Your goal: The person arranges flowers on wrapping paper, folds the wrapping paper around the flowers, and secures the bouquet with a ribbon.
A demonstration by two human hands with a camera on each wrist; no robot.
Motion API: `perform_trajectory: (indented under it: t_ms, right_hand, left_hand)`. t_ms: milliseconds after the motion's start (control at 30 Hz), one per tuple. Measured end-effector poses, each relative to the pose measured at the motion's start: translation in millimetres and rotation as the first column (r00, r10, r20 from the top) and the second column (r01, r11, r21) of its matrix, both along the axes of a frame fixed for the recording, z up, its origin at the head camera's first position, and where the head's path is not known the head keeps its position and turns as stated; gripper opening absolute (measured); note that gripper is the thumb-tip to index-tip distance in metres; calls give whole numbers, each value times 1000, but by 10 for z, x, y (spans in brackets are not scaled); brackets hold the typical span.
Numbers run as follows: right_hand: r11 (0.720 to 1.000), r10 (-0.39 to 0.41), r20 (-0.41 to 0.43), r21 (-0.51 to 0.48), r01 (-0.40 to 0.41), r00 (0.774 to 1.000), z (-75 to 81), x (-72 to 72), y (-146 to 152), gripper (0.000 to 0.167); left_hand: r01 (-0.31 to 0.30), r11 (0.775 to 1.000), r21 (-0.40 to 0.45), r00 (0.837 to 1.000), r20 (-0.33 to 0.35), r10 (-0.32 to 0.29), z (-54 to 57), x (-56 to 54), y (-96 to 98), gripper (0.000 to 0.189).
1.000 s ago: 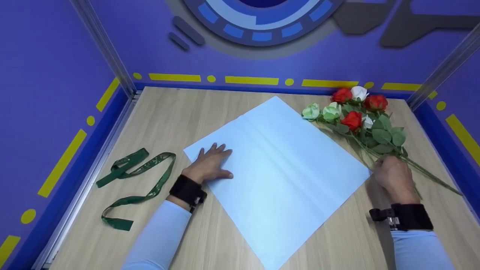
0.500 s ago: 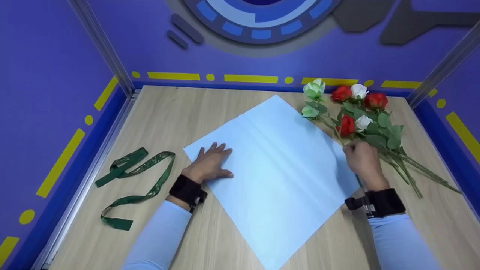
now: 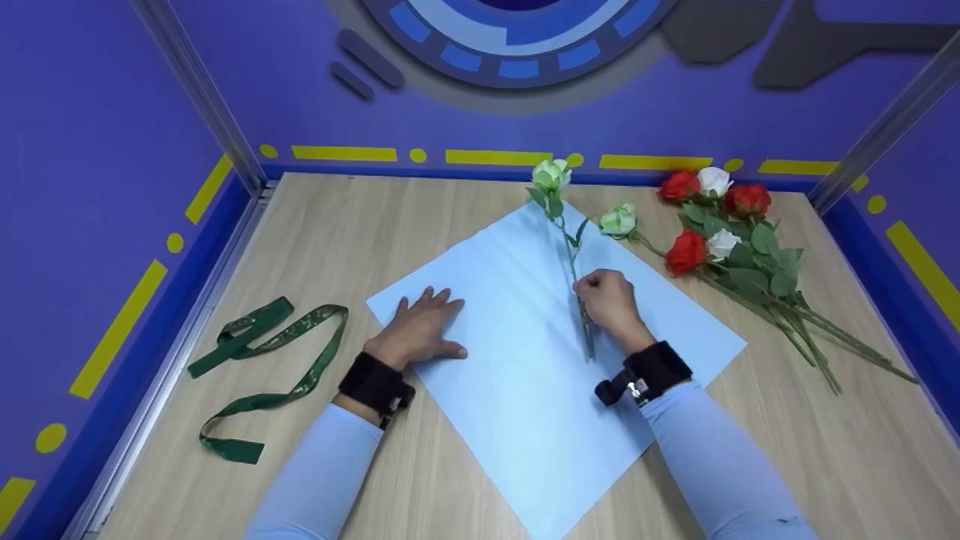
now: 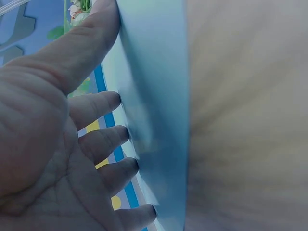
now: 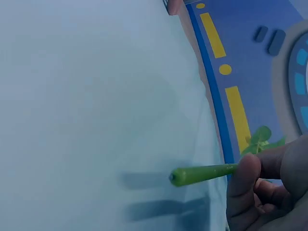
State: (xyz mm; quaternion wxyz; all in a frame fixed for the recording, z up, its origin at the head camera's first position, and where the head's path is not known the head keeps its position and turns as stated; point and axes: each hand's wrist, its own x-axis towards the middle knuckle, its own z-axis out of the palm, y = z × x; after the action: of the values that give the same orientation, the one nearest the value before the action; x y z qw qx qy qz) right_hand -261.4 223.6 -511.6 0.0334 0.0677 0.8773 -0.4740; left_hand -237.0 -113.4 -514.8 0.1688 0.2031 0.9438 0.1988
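Observation:
A sheet of pale blue-white wrapping paper (image 3: 517, 390) lies cornerwise on the table. My left hand (image 3: 420, 330) presses its left corner with spread fingers; in the left wrist view the fingertips (image 4: 129, 166) touch the paper near its edge. Over the paper's upper middle, my right hand (image 3: 611, 300) pinches the stem of a pale green artificial rose (image 3: 551, 176), whose bloom points to the back wall. The right wrist view shows the cut end of the green stem (image 5: 204, 174) sticking out from between thumb and finger, its shadow falling on the paper.
To the right lie more artificial roses: a second green one (image 3: 619, 220), several red ones (image 3: 686, 252) and white ones (image 3: 724, 244), stems toward the front right. A dark green ribbon (image 3: 259, 397) lies loosely looped at the left. Blue panels (image 3: 465, 124) wall the table.
My right hand has picked the green rose out of the pile and carried it left, over the paper. My left hand has stayed in place on the paper.

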Motion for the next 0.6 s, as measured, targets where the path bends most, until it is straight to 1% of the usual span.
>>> perform_trajectory:
  t_ms: [133, 233, 333, 400, 467, 533, 600]
  right_hand:
    - [1000, -2, 37, -21, 3, 999, -70, -93, -201, 22]
    - [1000, -10, 47, -9, 11, 999, -111, -147, -289, 21]
    - [1000, -13, 46, 14, 13, 999, -136, -163, -333, 20]
    - [998, -5, 30, 63, 4, 1000, -133, -137, -345, 20]
    - [990, 17, 3, 142, -17, 1000, -121, -85, -344, 20]
    - [970, 43, -22, 242, -36, 999, -99, -15, -332, 21]
    - [945, 71, -24, 321, -59, 997, -72, 60, -315, 23]
  left_hand:
    - [-4, 1000, -9, 1000, 6, 4, 5, 2, -7, 90]
    - [-6, 1000, -3, 1000, 6, 6, 8, 2, -9, 90]
    - [-9, 1000, -4, 1000, 9, 9, 13, -1, -6, 90]
    - [-10, 1000, -7, 1000, 11, 10, 15, -2, -3, 91]
    - [-12, 1000, -14, 1000, 15, 12, 14, -5, 0, 91]
    - [-11, 1000, -18, 1000, 14, 11, 15, -7, 1, 91]
    - [-11, 1000, -23, 1000, 11, 12, 14, -8, 2, 91]
